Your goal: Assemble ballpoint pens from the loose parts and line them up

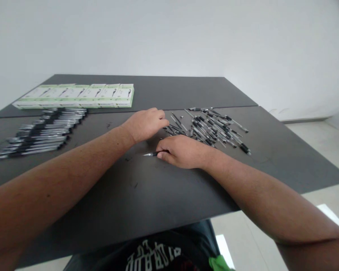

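My right hand (180, 151) is closed around a pen (150, 154), its pale pointed tip sticking out to the left just over the dark table. Just beyond it, my left hand (148, 123) reaches to the near edge of some small pen parts (176, 130). Its fingers are curled together, and whatever they may hold is hidden from me. To the right of both hands lies a loose heap of clear and black pen pieces (214, 128), pointing various ways.
On the left, many pens (45, 131) lie side by side in a slanted row. Behind them, several white and green boxes (76, 96) with pen pictures stand in a line. The grey table (147, 199) has its near edge by my lap, and a white wall rises behind.
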Demonstrator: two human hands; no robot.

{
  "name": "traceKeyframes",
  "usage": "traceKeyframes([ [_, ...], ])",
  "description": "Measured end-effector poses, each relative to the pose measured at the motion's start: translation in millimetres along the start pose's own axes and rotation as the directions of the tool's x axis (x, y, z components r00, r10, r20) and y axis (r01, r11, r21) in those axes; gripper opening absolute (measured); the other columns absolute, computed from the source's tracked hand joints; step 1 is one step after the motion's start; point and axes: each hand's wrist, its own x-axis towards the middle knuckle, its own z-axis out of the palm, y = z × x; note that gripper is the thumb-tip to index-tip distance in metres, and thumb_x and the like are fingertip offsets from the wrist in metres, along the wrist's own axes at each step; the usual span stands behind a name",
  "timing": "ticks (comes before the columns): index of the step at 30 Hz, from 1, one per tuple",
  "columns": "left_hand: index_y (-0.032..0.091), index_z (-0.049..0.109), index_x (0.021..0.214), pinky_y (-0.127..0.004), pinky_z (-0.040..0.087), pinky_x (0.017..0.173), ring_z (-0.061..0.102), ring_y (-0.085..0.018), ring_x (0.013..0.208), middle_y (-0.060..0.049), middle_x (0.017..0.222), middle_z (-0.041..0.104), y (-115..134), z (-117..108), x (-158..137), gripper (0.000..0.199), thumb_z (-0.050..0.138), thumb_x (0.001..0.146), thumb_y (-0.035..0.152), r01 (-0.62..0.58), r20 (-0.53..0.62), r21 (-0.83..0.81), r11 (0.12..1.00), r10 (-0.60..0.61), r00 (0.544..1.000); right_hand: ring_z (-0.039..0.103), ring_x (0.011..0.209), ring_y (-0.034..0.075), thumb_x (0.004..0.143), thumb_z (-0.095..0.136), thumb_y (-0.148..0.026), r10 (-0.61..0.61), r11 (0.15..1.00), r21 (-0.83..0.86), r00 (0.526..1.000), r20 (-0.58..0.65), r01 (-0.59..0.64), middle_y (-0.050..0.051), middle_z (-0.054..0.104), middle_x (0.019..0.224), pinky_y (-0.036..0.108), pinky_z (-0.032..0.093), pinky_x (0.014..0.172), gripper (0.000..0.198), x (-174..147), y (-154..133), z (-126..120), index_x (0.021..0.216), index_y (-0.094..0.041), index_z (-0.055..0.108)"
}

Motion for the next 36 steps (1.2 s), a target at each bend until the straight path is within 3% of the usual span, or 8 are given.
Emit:
traceKeyframes([
  [12,0.020,0.076,0.106,-0.037,0.048,0.082,0.060,-0.028,0.100,-0.011,0.105,0.072,-10.4,9.7,7.3,0.024,0.052,0.101,0.020,-0.099,0.080,0.194,0.976,0.085,0.993,0.065,0.091,0.021,0.104,0.058,-0.025,-0.010,1.000,0.003,1.000,0.003,0.010,0.008,0.077,0.101,0.032,0.044,0.083,0.019,1.3,1.3,-0.1,0.108,-0.015,0.074],
  [17,0.015,0.076,0.109,-0.042,0.051,0.091,0.064,-0.030,0.105,-0.014,0.107,0.076,-14.1,11.3,3.4,0.029,0.050,0.100,0.023,-0.052,0.005,0.114,0.992,0.052,0.999,0.067,0.091,0.021,0.104,0.059,-0.025,-0.040,0.999,-0.004,0.999,-0.011,0.040,0.009,0.077,0.102,0.032,0.045,0.083,0.018,1.9,3.2,1.4,0.108,-0.015,0.074],
  [21,0.014,0.076,0.118,-0.047,0.051,0.103,0.068,-0.032,0.112,-0.015,0.115,0.078,-14.0,4.7,-7.1,0.038,0.046,0.100,0.030,0.092,-0.120,-0.080,0.993,-0.101,0.988,0.068,0.093,0.022,0.105,0.059,-0.025,-0.035,0.999,-0.009,0.999,-0.005,0.035,0.010,0.078,0.103,0.033,0.045,0.084,0.018,2.1,2.5,0.9,0.109,-0.015,0.074],
  [26,0.015,0.064,0.144,-0.038,0.057,0.097,0.074,-0.026,0.105,-0.012,0.124,0.078,-2.3,-15.2,-33.4,0.053,0.055,0.096,0.038,0.361,-0.122,-0.450,0.817,-0.457,0.881,0.069,0.095,0.022,0.105,0.058,-0.026,-0.033,0.999,-0.006,0.999,-0.001,0.033,0.009,0.078,0.105,0.032,0.046,0.085,0.019,2.3,3.2,1.9,0.110,-0.016,0.073],
  [29,0.020,0.070,0.135,-0.034,0.057,0.088,0.075,-0.022,0.096,-0.007,0.114,0.080,9.1,-29.6,-52.4,0.047,0.057,0.096,0.044,0.459,-0.059,-0.546,0.701,-0.579,0.813,0.069,0.095,0.021,0.105,0.058,-0.026,-0.044,0.999,0.012,0.999,-0.007,0.044,0.009,0.078,0.105,0.032,0.047,0.085,0.018,2.8,4.4,3.3,0.109,-0.016,0.073],
  [32,0.022,0.072,0.128,-0.029,0.054,0.067,0.070,-0.017,0.070,-0.002,0.096,0.080,21.7,-39.8,-71.2,0.045,0.060,0.094,0.048,0.524,-0.006,-0.614,0.591,-0.667,0.745,0.069,0.095,0.022,0.105,0.058,-0.025,-0.052,0.998,0.025,0.999,-0.002,0.053,0.010,0.078,0.106,0.033,0.047,0.085,0.019,3.2,4.9,4.0,0.110,-0.015,0.073],
  [34,0.023,0.073,0.123,-0.028,0.053,0.066,0.069,-0.016,0.068,-0.001,0.095,0.079,29.3,-41.6,-82.7,0.040,0.065,0.091,0.047,0.522,-0.021,-0.659,0.542,-0.706,0.707,0.069,0.096,0.023,0.106,0.056,-0.025,-0.055,0.998,0.026,0.998,0.006,0.055,0.010,0.078,0.107,0.033,0.047,0.085,0.021,3.4,4.6,3.6,0.112,-0.014,0.073],
  [36,0.024,0.073,0.119,-0.028,0.053,0.065,0.069,-0.015,0.067,-0.002,0.096,0.080,34.9,-39.6,-91.9,0.037,0.069,0.089,0.046,0.491,-0.002,-0.757,0.431,-0.753,0.657,0.069,0.097,0.023,0.106,0.055,-0.025,-0.055,0.998,0.023,0.998,0.011,0.055,0.011,0.078,0.108,0.034,0.047,0.086,0.022,3.7,4.2,3.0,0.112,-0.014,0.073],
])
